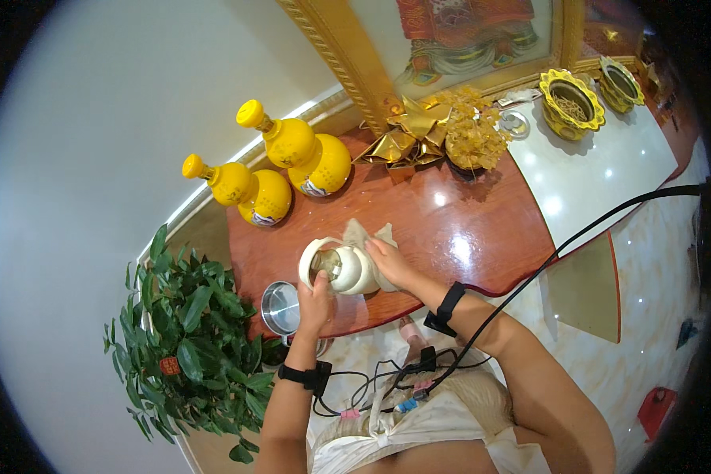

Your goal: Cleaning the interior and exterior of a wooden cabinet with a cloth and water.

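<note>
A cream-white, rounded vessel-like object (348, 274) with a ring-shaped part at its left end is over the reddish-brown wooden table (418, 216). My left hand (315, 305) grips it at that ring, thumb towards the middle. Against its right side, my right hand (390, 263) presses a beige cloth (360, 232), whose folds stick out above and below the fingers. The cloth hides part of the object's right side. Just left of my left hand stands a stainless steel pot (280, 308), close to the table's edge.
Two yellow gourd-shaped bottles (265, 195) stand at the back left, near a leafy plant (204, 332). Gold foil decorations (412, 139), a golden ornamental tree (480, 142) and yellow pots (570, 109) line the back. A black cable (569, 243) crosses above my right forearm.
</note>
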